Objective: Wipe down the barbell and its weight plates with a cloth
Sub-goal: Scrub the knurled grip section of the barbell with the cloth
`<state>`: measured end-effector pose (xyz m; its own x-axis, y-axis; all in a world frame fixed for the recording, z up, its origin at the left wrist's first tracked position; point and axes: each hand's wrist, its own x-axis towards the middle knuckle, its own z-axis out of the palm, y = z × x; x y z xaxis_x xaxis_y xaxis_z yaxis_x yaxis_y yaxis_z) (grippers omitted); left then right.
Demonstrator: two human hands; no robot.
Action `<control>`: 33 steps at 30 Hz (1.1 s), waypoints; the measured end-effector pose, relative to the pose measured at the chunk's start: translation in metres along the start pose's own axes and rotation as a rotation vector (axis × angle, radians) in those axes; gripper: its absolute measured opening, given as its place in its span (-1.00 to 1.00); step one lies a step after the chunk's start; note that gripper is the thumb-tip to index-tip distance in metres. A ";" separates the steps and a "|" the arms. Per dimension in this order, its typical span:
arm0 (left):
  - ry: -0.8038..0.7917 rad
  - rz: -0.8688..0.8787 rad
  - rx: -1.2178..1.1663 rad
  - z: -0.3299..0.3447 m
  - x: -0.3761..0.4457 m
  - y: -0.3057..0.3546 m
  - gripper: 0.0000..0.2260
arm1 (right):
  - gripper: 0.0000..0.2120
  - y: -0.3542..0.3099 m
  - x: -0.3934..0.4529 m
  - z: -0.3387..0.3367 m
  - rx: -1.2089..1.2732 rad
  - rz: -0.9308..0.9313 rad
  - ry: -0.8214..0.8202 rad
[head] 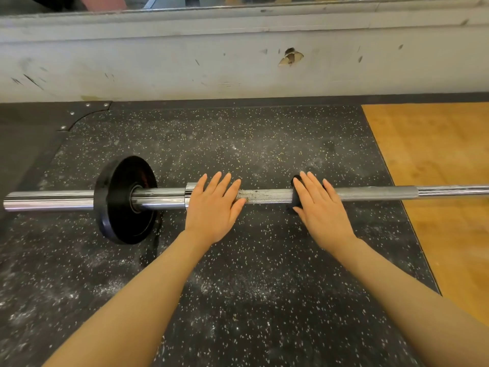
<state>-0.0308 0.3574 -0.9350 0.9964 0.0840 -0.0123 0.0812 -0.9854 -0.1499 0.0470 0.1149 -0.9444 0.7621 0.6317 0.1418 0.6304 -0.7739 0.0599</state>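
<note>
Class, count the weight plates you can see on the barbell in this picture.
1. A black weight plate sits on the barbell sleeve at the left. The bar's right end runs out of frame, so more plates may be hidden there.

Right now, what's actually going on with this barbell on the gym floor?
A person is leaning over a barbell lying on speckled rubber flooring. The left hand rests flat on the bar beside the sleeve collar, fingers straight. The right hand presses a dark cloth against the knurled shaft, fingers extended over it. One black weight plate sits on the left sleeve. Rust-like or chalky specks show on the shaft between the hands.
</note>
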 end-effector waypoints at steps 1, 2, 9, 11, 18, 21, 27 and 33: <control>0.000 -0.005 -0.003 0.000 -0.002 0.001 -0.37 | -0.45 0.000 -0.002 0.000 0.003 -0.003 0.005; -0.002 -0.008 -0.007 0.000 -0.004 0.001 -0.37 | -0.45 -0.001 -0.003 -0.001 0.008 -0.005 0.011; 0.030 -0.038 -0.092 -0.004 -0.038 0.015 -0.42 | -0.44 -0.004 -0.027 -0.003 0.046 -0.035 0.029; 0.034 -0.049 -0.116 -0.005 -0.051 0.021 -0.43 | -0.46 -0.006 -0.038 -0.005 0.069 -0.044 0.036; 0.049 -0.024 -0.068 -0.020 -0.082 0.016 -0.42 | -0.48 -0.025 -0.063 -0.017 0.250 -0.092 0.032; 0.054 -0.029 -0.066 -0.024 -0.083 -0.002 -0.41 | -0.52 -0.043 -0.059 -0.025 0.359 -0.086 0.034; 0.021 -0.047 -0.192 -0.016 -0.100 -0.008 -0.30 | -0.57 -0.077 -0.053 -0.024 0.464 -0.064 -0.034; 0.084 -0.049 -0.259 -0.014 -0.113 -0.002 -0.40 | -0.66 -0.092 -0.058 -0.023 0.323 -0.056 -0.013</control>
<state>-0.1434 0.3481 -0.9195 0.9887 0.1310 0.0724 0.1227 -0.9864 0.1093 -0.0585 0.1484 -0.9353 0.7254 0.6751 0.1347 0.6841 -0.6852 -0.2499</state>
